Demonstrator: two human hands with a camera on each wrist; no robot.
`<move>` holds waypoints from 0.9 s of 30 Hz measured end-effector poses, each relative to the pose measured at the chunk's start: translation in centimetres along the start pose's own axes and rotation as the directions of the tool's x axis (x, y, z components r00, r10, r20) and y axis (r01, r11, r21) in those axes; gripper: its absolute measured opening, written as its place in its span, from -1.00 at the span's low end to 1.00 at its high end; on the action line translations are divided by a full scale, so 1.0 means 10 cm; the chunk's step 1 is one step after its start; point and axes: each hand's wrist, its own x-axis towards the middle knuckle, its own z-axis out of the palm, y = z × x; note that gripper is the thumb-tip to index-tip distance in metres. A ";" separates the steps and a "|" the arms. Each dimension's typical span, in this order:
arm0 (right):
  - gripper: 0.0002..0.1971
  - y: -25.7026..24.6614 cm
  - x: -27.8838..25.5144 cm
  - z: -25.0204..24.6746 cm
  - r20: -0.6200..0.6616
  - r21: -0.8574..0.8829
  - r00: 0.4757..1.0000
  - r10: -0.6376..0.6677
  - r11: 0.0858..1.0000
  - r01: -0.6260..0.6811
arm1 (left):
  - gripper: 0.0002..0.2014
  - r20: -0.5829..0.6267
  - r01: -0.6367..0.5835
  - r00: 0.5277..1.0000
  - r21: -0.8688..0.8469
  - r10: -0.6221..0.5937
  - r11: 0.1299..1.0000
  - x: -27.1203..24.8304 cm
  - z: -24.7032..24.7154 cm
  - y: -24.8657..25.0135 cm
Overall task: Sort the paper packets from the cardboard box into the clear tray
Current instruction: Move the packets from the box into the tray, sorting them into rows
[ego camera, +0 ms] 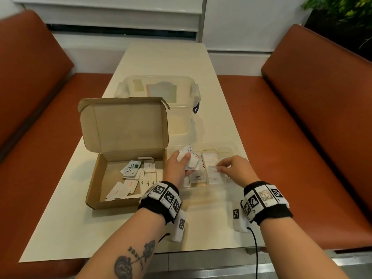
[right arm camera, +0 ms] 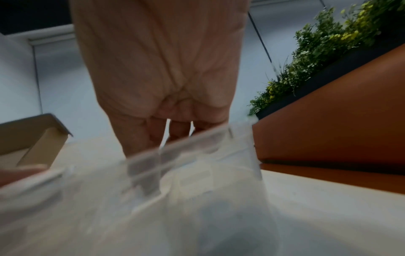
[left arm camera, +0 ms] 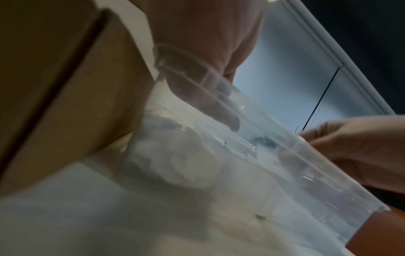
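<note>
The open cardboard box [ego camera: 94,190] sits left of centre with several white paper packets [ego camera: 128,184] loose inside. Right of it lies the clear tray [ego camera: 234,147], divided into compartments that hold packets. My left hand [ego camera: 179,166] grips a bunch of packets [ego camera: 191,160] above the tray's left part. My right hand [ego camera: 231,168] pinches one white packet [ego camera: 214,171] over a middle compartment. In the left wrist view the left hand [left arm camera: 203,57] shows blurred behind the tray wall [left arm camera: 285,155]. The right wrist view shows the right hand [right arm camera: 166,78] from the palm side above the tray rim [right arm camera: 197,142].
A clear lidded storage tub [ego camera: 159,93] stands behind the box on the cream table [ego camera: 161,59]. Orange bench seats [ego camera: 302,117] flank the table on both sides. A planter with green foliage [right arm camera: 324,45] sits behind the right bench. A black cable [ego camera: 256,250] trails from my right wrist.
</note>
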 end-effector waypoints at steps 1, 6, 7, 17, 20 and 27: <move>-0.90 -0.01 -0.01 -0.03 -0.032 0.033 0.999 -0.016 0.999 0.017 | -0.45 -0.001 0.004 1.000 0.026 -0.004 1.000 0.00 0.01 0.00; -0.91 -0.17 -0.05 -0.14 0.039 0.255 0.996 -0.077 0.965 0.064 | -0.45 0.049 -0.036 0.998 0.250 0.025 0.968 -0.01 0.08 0.01; -0.91 -0.20 -0.04 -0.15 0.060 0.260 0.994 -0.086 0.963 0.067 | -0.44 0.067 -0.044 0.997 0.287 0.025 0.957 -0.01 0.10 0.01; -0.95 -0.27 0.02 -0.05 -0.004 0.372 0.996 -0.095 0.924 0.089 | -0.52 0.184 -0.092 0.982 0.334 0.030 0.938 -0.06 0.12 0.04; -0.80 -0.22 -0.02 0.06 -0.028 0.558 0.998 0.062 0.829 -0.036 | -0.42 0.115 -0.060 0.993 0.252 0.032 0.966 -0.07 0.12 0.07; -0.86 -0.23 -0.06 0.16 -0.013 0.762 0.994 0.104 0.645 -0.057 | -0.46 0.130 -0.047 0.991 0.205 0.021 0.978 -0.07 0.13 0.07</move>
